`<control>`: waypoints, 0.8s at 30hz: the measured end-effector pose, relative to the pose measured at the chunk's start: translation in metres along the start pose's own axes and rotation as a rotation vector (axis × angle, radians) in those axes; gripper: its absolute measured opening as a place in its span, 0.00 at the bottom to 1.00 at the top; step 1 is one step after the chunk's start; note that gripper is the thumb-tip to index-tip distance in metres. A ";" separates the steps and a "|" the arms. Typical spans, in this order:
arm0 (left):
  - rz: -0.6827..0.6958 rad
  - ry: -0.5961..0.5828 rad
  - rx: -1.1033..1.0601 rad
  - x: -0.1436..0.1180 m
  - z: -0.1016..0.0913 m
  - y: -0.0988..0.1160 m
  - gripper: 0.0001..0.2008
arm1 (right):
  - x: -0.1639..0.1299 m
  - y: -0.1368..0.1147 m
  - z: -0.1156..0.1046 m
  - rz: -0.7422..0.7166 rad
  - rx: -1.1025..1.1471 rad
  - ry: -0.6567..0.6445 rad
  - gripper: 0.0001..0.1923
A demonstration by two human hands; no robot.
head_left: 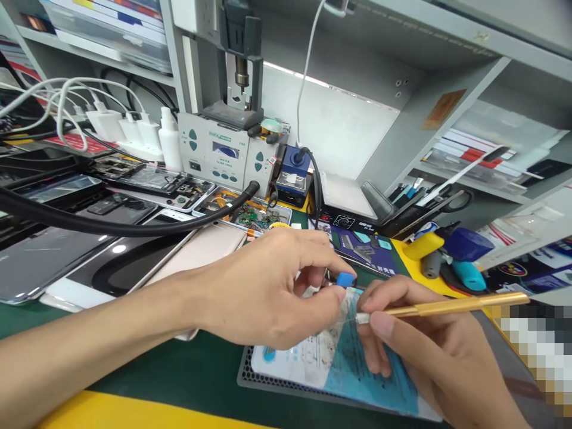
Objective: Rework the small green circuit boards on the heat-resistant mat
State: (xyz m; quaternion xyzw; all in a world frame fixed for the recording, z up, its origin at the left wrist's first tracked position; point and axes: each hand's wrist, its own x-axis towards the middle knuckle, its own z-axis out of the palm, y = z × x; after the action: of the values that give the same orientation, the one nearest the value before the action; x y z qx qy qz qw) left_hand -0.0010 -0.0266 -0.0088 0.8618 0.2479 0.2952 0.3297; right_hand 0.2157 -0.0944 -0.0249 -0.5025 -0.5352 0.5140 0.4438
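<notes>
My left hand (pixel 277 292) reaches across from the left, its thumb and index finger closed on a small blue block-like piece (pixel 345 279). What that piece belongs to is hidden behind the fingers. In my right hand (pixel 429 339) lies a slim gold-handled pen-like tool (pixel 460 305) with a silver knurled collar (pixel 362 319). A thin tip points left from the collar, below the blue piece. Both hands are above a blue-and-white printed pad (pixel 357 375), marked with dark smudges, on a dark mat with a honeycomb edge (pixel 290 383).
Several phones (pixel 129 262) lie at left under a thick black hose (pixel 111 229). A grey rework station (pixel 223 152) stands behind, beside an opened device with circuit boards (pixel 254 215). Farther right are a flat heating plate (pixel 346 199), a tool holder (pixel 402 220) and a yellow bottle (pixel 424 244).
</notes>
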 end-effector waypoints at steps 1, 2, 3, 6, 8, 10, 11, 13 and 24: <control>-0.002 0.009 0.001 0.000 0.000 0.000 0.10 | 0.000 0.000 0.000 0.003 0.007 -0.001 0.11; -0.003 0.017 -0.006 0.001 0.001 0.001 0.10 | 0.000 0.000 -0.001 0.011 0.012 -0.004 0.11; -0.009 0.023 -0.027 0.001 0.002 0.001 0.09 | 0.001 0.000 -0.001 0.024 0.018 -0.009 0.11; -0.058 0.076 -0.187 0.001 0.004 0.000 0.08 | 0.002 -0.001 -0.003 0.067 0.050 -0.044 0.12; -0.108 0.153 -0.340 0.000 0.006 -0.003 0.09 | 0.004 -0.003 -0.003 0.071 0.086 -0.049 0.14; -0.147 0.240 -0.443 0.000 0.007 -0.007 0.09 | 0.006 -0.006 -0.004 0.058 0.118 -0.016 0.15; -0.157 0.276 -0.466 0.001 0.007 -0.008 0.08 | 0.007 -0.007 -0.005 0.049 0.127 0.009 0.15; -0.160 0.318 -0.470 0.001 0.007 -0.011 0.07 | 0.009 -0.008 -0.006 0.022 0.121 0.053 0.15; -0.147 0.307 -0.477 -0.002 0.022 -0.005 0.09 | 0.009 -0.009 -0.004 0.094 -0.209 -0.096 0.16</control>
State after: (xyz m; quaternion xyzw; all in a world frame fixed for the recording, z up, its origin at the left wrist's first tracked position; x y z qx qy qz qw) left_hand 0.0117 -0.0338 -0.0267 0.6849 0.2801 0.4473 0.5023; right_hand 0.2184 -0.0851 -0.0159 -0.5453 -0.5824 0.4991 0.3382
